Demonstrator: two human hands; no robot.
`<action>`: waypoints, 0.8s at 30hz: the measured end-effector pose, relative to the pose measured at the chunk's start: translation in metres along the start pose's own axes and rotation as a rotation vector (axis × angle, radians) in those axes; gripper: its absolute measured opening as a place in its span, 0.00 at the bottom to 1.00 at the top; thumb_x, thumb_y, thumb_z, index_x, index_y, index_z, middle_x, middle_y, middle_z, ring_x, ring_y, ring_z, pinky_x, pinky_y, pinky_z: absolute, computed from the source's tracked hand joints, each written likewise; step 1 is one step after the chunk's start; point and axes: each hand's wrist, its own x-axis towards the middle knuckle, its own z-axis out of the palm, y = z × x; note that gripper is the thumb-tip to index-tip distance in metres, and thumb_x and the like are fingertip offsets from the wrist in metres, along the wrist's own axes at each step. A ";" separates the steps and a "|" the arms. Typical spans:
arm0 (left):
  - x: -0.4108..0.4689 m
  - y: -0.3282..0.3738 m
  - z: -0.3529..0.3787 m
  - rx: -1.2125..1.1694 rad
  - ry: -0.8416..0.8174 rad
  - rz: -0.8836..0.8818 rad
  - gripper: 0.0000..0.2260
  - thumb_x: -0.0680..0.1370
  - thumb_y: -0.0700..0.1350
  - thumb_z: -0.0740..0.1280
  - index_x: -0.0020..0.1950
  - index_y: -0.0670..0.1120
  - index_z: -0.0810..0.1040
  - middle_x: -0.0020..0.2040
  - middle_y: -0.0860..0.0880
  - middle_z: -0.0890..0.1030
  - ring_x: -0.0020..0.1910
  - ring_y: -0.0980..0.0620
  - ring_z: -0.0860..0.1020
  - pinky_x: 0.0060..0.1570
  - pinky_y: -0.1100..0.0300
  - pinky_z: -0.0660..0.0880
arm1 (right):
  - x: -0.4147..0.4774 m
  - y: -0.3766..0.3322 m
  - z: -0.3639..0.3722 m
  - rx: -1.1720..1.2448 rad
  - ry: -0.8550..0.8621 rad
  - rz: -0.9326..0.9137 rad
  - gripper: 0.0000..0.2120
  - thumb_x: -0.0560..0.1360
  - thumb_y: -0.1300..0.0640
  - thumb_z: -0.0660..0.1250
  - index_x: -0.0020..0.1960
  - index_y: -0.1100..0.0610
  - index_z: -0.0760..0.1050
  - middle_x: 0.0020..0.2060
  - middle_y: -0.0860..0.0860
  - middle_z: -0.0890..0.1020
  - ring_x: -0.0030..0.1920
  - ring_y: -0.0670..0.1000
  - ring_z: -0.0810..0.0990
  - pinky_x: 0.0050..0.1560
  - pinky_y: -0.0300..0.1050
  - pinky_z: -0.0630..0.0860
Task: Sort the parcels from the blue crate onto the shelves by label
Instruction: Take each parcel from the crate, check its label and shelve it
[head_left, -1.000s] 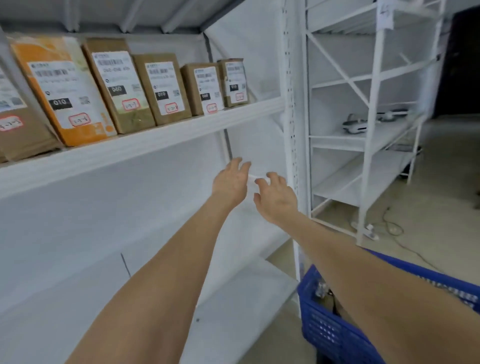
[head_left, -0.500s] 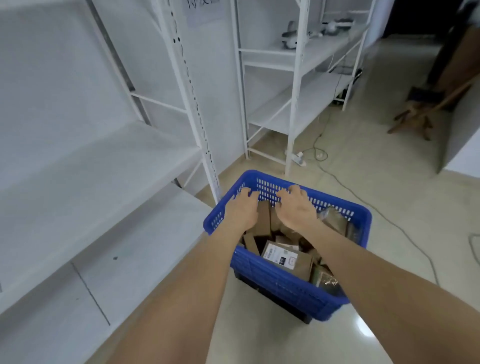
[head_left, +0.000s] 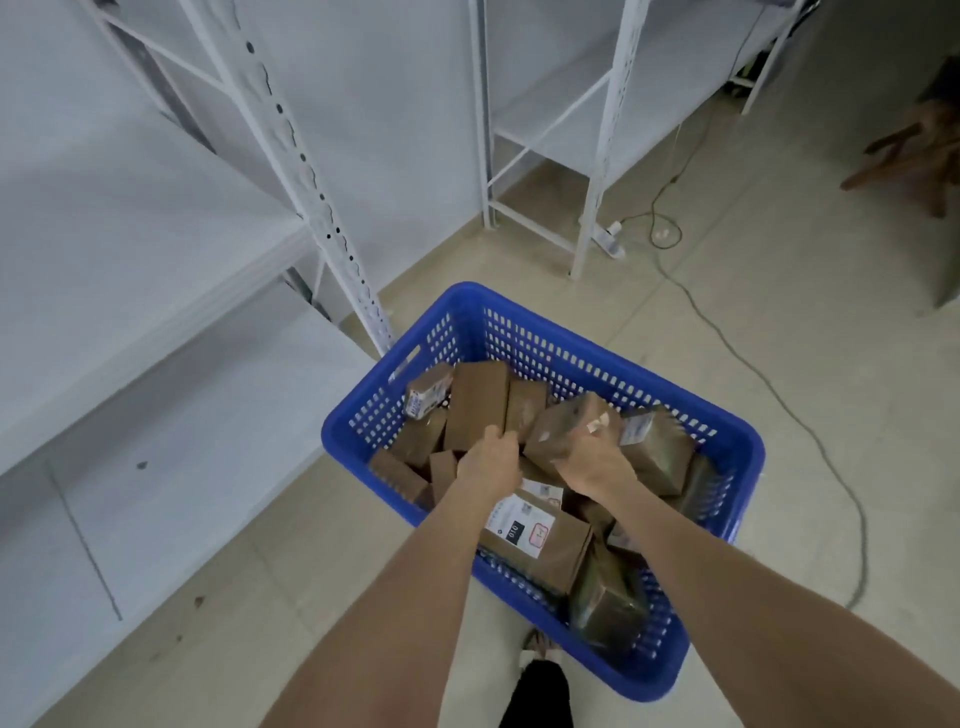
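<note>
Head view: blue crate (head_left: 524, 343) sits lower centre-right of frame, part full of brown parcels (head_left: 655, 453) piled at odd angles; white shelves (head_left: 156, 338) fill the left side, well apart from anything in hand. Left hand (head_left: 491, 458) has fingers curled onto the near end of the long parcel (head_left: 477, 402) at crate centre; right hand (head_left: 595, 465) is clamped round the lower end of the tilted parcel (head_left: 566, 423) just beside it; thumbs hidden.

Handling, as a judgement: small stiff cartons, probably light, one hand each should do; taped kraft faces look smooth, so grip across the short width with thumb opposing fingers, not by a corner; neighbours lean on both, so a lift could shift the pile; contents unknown, treat as fragile.

Main label of neither held parcel shows; labelled parcel (head_left: 535, 538) at the near wall reads "010"; each held one likely needs turning before a shelf can be chosen.
</note>
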 end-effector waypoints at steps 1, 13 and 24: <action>0.012 0.001 0.007 -0.026 -0.031 -0.032 0.17 0.79 0.40 0.60 0.68 0.43 0.66 0.66 0.43 0.65 0.60 0.42 0.73 0.50 0.52 0.70 | 0.012 0.006 0.003 0.037 -0.047 0.027 0.22 0.77 0.56 0.63 0.70 0.56 0.64 0.65 0.56 0.71 0.56 0.53 0.76 0.55 0.47 0.76; 0.106 0.025 0.078 -0.564 -0.149 -0.355 0.15 0.81 0.45 0.57 0.63 0.37 0.73 0.59 0.39 0.77 0.56 0.43 0.76 0.52 0.55 0.72 | 0.132 0.052 0.007 0.056 0.090 0.075 0.37 0.75 0.46 0.67 0.77 0.54 0.53 0.74 0.57 0.57 0.73 0.61 0.59 0.72 0.56 0.60; 0.116 0.081 0.114 -1.697 0.145 -0.933 0.21 0.78 0.52 0.65 0.69 0.47 0.68 0.63 0.44 0.75 0.59 0.45 0.75 0.51 0.52 0.77 | 0.168 0.081 0.011 0.197 -0.181 -0.099 0.18 0.74 0.49 0.70 0.60 0.52 0.71 0.61 0.55 0.70 0.57 0.54 0.74 0.60 0.50 0.73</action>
